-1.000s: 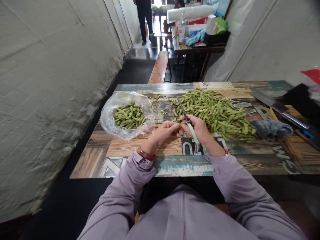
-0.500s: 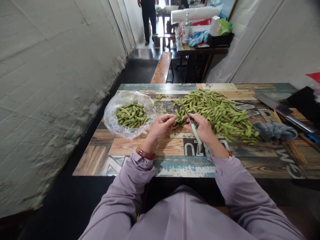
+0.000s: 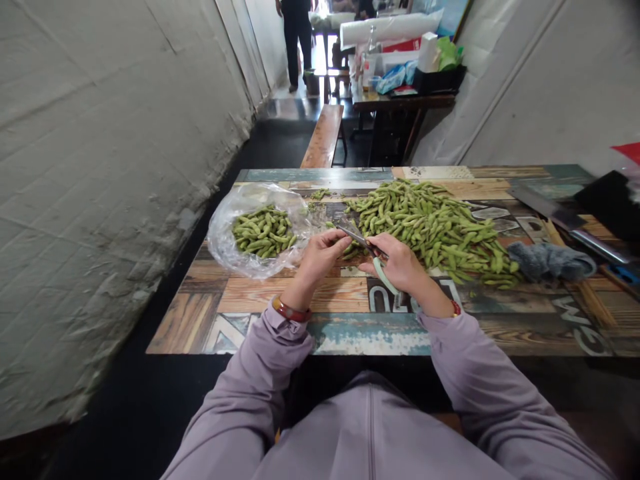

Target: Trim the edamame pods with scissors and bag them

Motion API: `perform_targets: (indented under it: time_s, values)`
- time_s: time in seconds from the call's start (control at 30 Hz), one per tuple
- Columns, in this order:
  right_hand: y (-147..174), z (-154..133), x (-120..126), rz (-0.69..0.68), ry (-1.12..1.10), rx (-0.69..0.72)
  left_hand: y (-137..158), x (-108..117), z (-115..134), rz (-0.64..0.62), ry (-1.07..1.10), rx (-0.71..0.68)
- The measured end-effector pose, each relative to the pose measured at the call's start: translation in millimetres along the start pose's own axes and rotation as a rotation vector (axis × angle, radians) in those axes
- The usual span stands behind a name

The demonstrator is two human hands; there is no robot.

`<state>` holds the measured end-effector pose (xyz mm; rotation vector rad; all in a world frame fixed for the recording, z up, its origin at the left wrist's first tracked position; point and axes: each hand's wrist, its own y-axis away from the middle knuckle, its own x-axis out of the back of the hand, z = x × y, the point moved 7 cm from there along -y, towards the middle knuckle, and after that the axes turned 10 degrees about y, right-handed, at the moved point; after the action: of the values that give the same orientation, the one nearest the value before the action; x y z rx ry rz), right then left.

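Observation:
My right hand (image 3: pixel 395 261) is closed around scissors (image 3: pixel 381 272) with pale green handles. Their blades point left and reach the fingertips of my left hand (image 3: pixel 323 255). Thumb and forefinger of that left hand are pinched together; what lies between them is too small and covered to make out. A large loose heap of green soybean pods (image 3: pixel 430 223) spreads beyond and to the right of my hands. To the left, a smaller pile of pods (image 3: pixel 264 231) rests in a clear plastic bag (image 3: pixel 223 230) with its mouth spread wide.
Small green scraps (image 3: pixel 320 194) lie between bag and heap on the patterned wooden table (image 3: pixel 295 293). At right are a grey cloth (image 3: pixel 553 261) and a cleaver (image 3: pixel 540 205). Farther off stand a bench (image 3: pixel 324 137), a cluttered side table (image 3: pixel 400 101) and a person (image 3: pixel 297 40).
The scissors have swung from pointing away from me to pointing left, and their blades now meet my left fingertips. My left hand has hardly moved; the piles look the same.

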<state>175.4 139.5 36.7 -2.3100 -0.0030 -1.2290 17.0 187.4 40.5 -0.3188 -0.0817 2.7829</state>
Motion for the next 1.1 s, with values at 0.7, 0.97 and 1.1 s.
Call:
perform_targets:
  time_s: [0.7, 0.97, 1.1]
  values:
    - [0.7, -4.4, -1.9, -0.041, 0.112, 0.034, -3.4, 5.5, -2.7, -0.043, -0.156, 0.005]
    - [2.8, -1.0, -4.4, -0.071, 0.150, 0.035, -7.0, 12.8, -12.2, -0.066, -0.133, 0.070]
    - [2.1, 4.9, -6.3, -0.048, 0.157, 0.004, -10.7, 19.3, -8.8, -0.026, -0.209, -0.028]
